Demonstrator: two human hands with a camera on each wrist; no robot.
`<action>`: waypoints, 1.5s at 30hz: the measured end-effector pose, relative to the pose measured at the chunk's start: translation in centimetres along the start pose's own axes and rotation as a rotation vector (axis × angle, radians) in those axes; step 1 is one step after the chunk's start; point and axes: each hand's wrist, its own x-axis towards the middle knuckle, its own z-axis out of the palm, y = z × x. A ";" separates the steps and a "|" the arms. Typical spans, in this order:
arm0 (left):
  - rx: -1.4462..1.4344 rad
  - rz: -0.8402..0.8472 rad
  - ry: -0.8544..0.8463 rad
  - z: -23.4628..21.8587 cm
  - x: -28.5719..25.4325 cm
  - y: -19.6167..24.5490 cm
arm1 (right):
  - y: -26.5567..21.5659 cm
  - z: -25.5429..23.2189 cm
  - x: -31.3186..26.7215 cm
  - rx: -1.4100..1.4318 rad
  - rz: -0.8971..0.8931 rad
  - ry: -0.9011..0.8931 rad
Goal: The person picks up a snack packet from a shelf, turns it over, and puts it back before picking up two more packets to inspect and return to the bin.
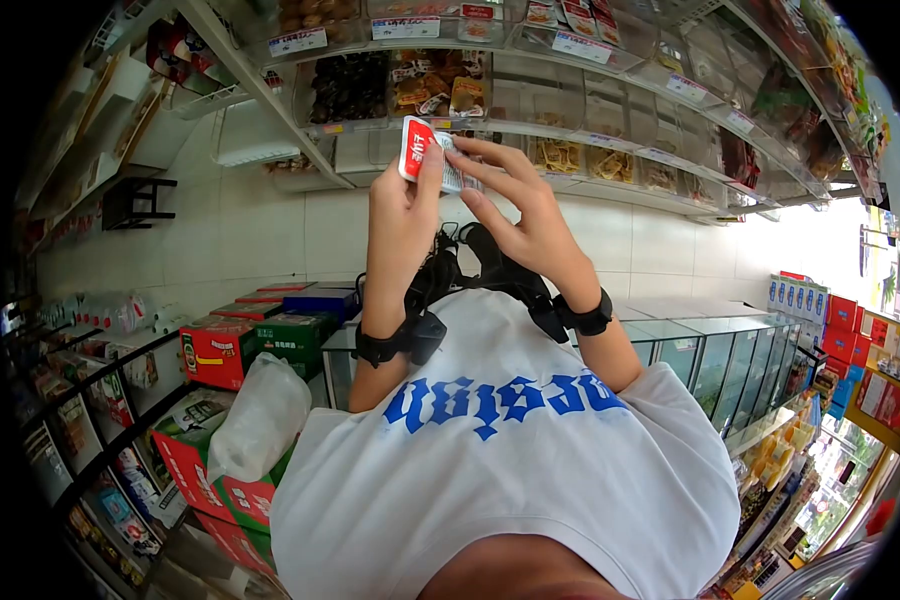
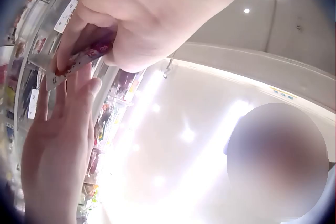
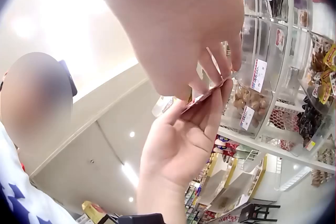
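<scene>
A small flat packet (image 1: 416, 142), red with white lettering on one part and pale with fine print on another, is held up in front of the shelves. My left hand (image 1: 405, 195) grips it between thumb and fingers. The right hand (image 1: 526, 208) is on its other side, fingers mostly straight and fingertips on the pale printed part, thumb apart below. In the left wrist view the packet (image 2: 97, 50) shows purple and red under the left hand (image 2: 152, 14). Only a thin edge of the packet (image 3: 202, 98) appears between the hands in the right wrist view.
Clear shelf bins (image 1: 555, 155) with packaged snacks and price tags run just beyond the hands. Glass tanks (image 1: 705, 350) stand to the right. Stacked drink cartons (image 1: 220, 350) and a translucent plastic bag (image 1: 260, 420) are at the left. A black stool (image 1: 138, 203) stands farther off.
</scene>
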 end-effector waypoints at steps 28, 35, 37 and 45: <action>0.057 -0.082 -0.127 -0.8 0.1 1.5 | 0.1 -0.1 0.4 0.032 0.193 0.087; -0.116 -0.020 -0.115 -0.1 0.6 1.5 | 1.2 -1.0 -0.2 0.520 0.442 -0.095; -0.103 0.014 -0.119 0.0 0.6 1.6 | 0.6 -0.9 -0.2 0.645 0.519 -0.076; -0.110 -0.046 -0.144 0.5 0.8 2.2 | 0.7 -2.5 0.0 0.728 0.618 -0.159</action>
